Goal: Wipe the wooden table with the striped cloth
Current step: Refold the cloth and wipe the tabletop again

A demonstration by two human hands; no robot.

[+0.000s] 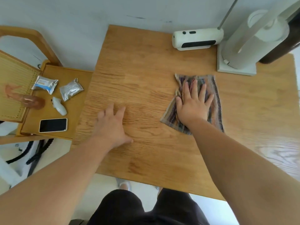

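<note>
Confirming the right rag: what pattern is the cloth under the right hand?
The flat fabric cloth has purple, orange and grey stripes; head view.

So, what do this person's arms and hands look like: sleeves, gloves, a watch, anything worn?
No sleeves are in view. The left hand, the right hand and both arms behind them are bare, with no gloves, watch, rings or bands showing.

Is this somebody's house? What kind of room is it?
Probably a room in someone's home, though I can't be sure. There's a wooden table, a phone and foil packets on a low side table, and a small white appliance.
</note>
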